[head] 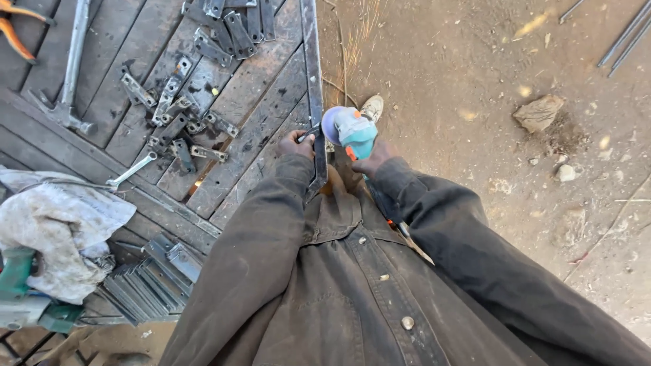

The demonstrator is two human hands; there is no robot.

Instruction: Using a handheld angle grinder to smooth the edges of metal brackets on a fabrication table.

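Where bench ends, grinder [352, 130] — open dirt [488, 81]

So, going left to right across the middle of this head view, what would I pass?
Dirty cloth → wrench → scattered metal brackets → left hand gripping the long metal bar → teal angle grinder held by the right hand → stone on the dirt ground.

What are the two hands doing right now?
Left hand: closed on the edge of the long metal bar.
Right hand: closed around the blue angle grinder.
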